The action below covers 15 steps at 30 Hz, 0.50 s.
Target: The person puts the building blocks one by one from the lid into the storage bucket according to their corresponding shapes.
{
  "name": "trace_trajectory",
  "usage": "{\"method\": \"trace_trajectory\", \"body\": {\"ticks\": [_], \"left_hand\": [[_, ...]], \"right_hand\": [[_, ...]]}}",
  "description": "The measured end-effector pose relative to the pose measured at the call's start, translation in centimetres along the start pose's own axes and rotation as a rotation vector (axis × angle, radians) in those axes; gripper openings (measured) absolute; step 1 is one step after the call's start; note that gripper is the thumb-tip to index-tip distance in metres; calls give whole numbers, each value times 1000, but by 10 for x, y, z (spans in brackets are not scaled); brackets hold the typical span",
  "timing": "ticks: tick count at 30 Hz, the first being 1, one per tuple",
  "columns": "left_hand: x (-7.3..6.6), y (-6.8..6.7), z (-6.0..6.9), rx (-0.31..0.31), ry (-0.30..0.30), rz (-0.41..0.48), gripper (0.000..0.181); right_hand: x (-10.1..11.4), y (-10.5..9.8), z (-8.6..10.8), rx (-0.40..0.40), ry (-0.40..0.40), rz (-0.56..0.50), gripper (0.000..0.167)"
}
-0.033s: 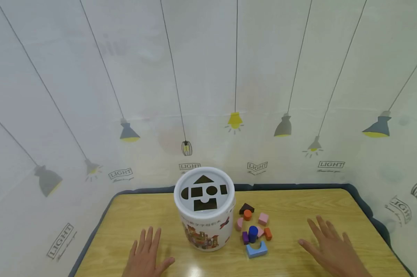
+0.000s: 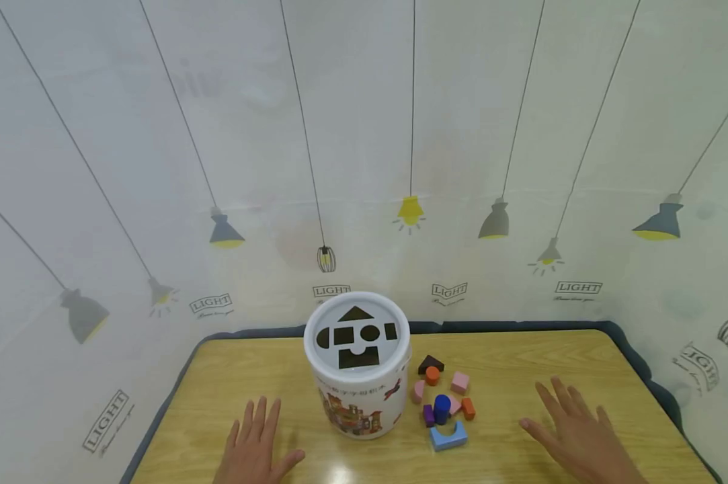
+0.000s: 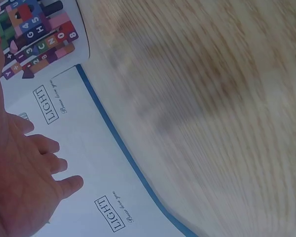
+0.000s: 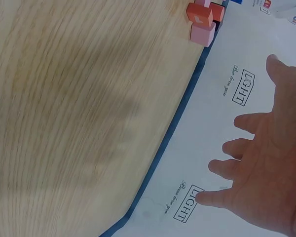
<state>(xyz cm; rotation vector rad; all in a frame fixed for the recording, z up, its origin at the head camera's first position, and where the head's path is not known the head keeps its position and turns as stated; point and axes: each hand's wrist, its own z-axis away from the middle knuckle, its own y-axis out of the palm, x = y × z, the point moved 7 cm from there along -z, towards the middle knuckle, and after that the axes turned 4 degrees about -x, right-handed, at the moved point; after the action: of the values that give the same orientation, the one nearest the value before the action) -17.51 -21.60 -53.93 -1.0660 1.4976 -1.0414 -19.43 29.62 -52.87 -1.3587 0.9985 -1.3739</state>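
We see both hands empty, their fingers spread and straight: the left hand [image 2: 255, 445] to the left of the bucket [image 2: 364, 411], the right hand [image 2: 584, 437] well apart from the loose blocks on their right. The bucket stands upright on the counter [image 2: 497, 349], its lid [image 2: 357, 339] on, and the blocks lie in a tight group just beside its right side. That crowding is what we would worry about first: if our fingers went for the blue cylinder [image 2: 441, 409], which seems to stand on end, they could tip it against the purple block [image 2: 429, 415] or the pink piece [image 2: 454, 405] partly hidden by it. The orange-red round block [image 2: 432, 376] could roll if it were knocked over, and the pink half-round block [image 2: 419, 391] sits so near the bucket wall that a thumb may lack room. Over the lid, a block turned the wrong way would likely jam at its opening; the light-blue arch block [image 2: 448, 437] looks the fussiest, because its notch must match. Pressing hard on a jammed piece near the rim might rock the bucket unless our left hand steadied it.
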Motion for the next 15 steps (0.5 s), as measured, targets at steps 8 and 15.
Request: {"method": "trace_trajectory", "body": {"ticks": [8, 15], "left_hand": [[2, -2, 7, -33, 6, 0, 89], [1, 6, 12, -6, 20, 19, 88]], "right_hand": [[3, 1, 3, 45, 13, 15, 96], [3, -3, 4, 18, -2, 7, 95]]}}
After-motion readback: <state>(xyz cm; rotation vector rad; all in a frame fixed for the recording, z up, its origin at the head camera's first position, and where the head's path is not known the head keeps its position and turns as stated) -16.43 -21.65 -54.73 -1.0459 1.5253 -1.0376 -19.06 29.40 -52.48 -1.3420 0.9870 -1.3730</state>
